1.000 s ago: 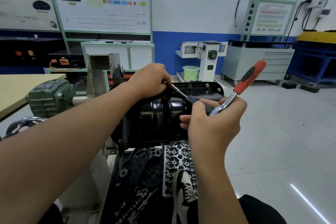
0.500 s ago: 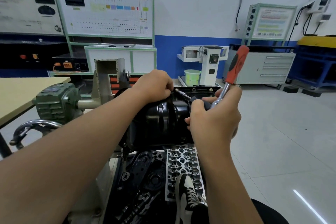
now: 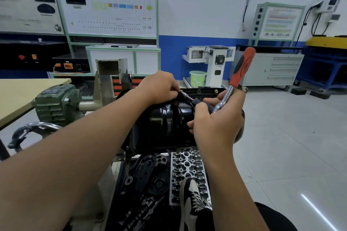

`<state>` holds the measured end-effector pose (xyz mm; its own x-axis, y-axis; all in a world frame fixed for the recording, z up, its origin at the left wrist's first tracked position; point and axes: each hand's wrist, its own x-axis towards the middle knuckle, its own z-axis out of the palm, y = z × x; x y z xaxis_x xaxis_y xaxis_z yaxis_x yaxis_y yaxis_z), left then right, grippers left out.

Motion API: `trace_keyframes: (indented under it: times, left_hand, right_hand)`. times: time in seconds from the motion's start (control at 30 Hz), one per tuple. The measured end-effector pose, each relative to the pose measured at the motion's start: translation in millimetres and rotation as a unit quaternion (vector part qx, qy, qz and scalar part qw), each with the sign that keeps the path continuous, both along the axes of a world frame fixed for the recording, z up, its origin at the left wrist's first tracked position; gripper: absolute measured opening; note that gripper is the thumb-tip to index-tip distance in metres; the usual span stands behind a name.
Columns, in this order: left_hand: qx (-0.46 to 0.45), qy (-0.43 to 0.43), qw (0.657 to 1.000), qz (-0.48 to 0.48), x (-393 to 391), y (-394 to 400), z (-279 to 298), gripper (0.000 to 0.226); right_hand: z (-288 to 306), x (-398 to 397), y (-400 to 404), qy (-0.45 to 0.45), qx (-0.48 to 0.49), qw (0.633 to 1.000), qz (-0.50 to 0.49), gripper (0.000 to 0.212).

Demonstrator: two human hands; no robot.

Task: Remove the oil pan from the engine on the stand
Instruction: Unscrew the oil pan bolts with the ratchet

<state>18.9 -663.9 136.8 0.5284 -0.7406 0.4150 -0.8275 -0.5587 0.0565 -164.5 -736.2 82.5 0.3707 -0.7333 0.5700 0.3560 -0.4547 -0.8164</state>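
— What have you got in front of you?
— You've got two hands, left hand (image 3: pixel 159 88) and right hand (image 3: pixel 217 124), one ratchet (image 3: pixel 234 80), one oil pan (image 3: pixel 165 124).
— And nearer you?
— One cylinder head (image 3: pixel 187 169), one shoe (image 3: pixel 193 199) (yours); far off, one green bucket (image 3: pixel 197 78).

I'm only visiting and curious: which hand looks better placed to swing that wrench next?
Probably the right hand: it already grips the ratchet. The left hand is at the extension's far end on the oil pan.
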Motion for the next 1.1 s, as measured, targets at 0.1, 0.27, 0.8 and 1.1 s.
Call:
trace_keyframes:
  times: [0.1, 0.27, 0.8, 1.1]
  left_hand:
    - [-0.002, -0.001, 1.000, -0.007, 1, 0, 0, 0.024]
    - [-0.003, -0.005, 1.000, -0.014, 2, 0, -1, 0.023]
    - [-0.004, 0.006, 0.966, -0.260, -63, 14, -4, 0.012]
    - [-0.015, -0.072, 0.983, -0.165, -73, 20, -23, 0.057]
  right_hand:
    - [-1, -1, 4, -0.036, 0.052, 0.998, 0.016, 0.042]
    - [2, -2, 0, -0.040, 0.092, 0.995, 0.027, 0.042]
    - [9, -6, -4, 0.108, -0.164, 0.979, 0.061, 0.022]
    - [1, -8, 11, -0.066, 0.149, 0.986, 0.039, 0.022]
